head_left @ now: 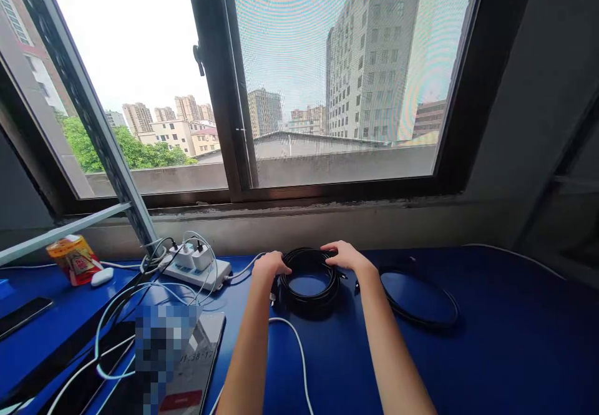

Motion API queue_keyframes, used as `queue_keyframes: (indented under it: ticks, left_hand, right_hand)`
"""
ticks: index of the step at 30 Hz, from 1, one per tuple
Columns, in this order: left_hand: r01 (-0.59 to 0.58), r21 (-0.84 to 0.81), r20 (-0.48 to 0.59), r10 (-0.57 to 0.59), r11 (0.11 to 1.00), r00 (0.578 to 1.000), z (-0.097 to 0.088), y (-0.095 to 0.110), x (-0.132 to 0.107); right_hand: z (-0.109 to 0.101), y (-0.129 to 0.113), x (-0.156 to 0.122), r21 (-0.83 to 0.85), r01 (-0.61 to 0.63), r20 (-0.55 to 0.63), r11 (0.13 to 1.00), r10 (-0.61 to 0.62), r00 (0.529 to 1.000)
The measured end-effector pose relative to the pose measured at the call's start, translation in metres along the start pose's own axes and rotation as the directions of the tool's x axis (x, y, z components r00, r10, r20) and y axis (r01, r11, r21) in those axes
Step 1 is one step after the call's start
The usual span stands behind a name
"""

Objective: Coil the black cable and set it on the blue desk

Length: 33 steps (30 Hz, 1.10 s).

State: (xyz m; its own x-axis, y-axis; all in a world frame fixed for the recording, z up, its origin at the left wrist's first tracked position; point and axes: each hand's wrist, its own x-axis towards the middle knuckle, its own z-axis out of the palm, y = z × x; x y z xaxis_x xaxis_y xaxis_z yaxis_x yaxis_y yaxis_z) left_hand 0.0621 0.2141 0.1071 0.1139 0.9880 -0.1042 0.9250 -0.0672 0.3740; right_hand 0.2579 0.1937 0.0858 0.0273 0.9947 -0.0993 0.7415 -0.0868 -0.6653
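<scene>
A thick coil of black cable [311, 302] lies on the blue tabletop in front of me. At its left side is my left hand [270, 265], with the thumb on the inner edge and the other fingers mostly hidden behind the loops. On the upper right of the coil, my right hand [347, 256] grips with bent fingers over the rim. Cable ends with connectors stick out beside both hands. A second, looser loop of black cable [447, 322] rests to the right, past my right forearm.
A white power strip [213, 274] with chargers and tangled cords stands at the left. Nearer me lies a dark tablet [213, 340], partly pixelated. Farther left are a red-orange pouch [77, 262], a white case [102, 276] and a phone [23, 316]. A white cable [299, 346] crosses between my forearms.
</scene>
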Motion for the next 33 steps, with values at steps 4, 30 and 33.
queue_keyframes:
  ticks: [4, 30, 33]
  left_hand:
    - [0.007, 0.091, 0.157, -0.021, 0.996, 0.987, -0.003, 0.007, -0.002]
    - [-0.010, 0.123, 0.102, -0.003, 0.992, 0.995, 0.001, 0.018, -0.004]
    - [-0.025, 0.107, 0.129, 0.011, 0.994, 0.992, 0.001, 0.023, -0.005]
  right_hand:
    - [-0.005, 0.001, -0.003, 0.029, 0.006, 0.003, 1.000, -0.006, 1.000]
    - [0.000, -0.007, -0.004, -0.043, -0.006, -0.082, 0.999, 0.003, 0.997]
    - [0.002, -0.003, -0.003, -0.048, -0.003, -0.071, 0.999, -0.001, 0.998]
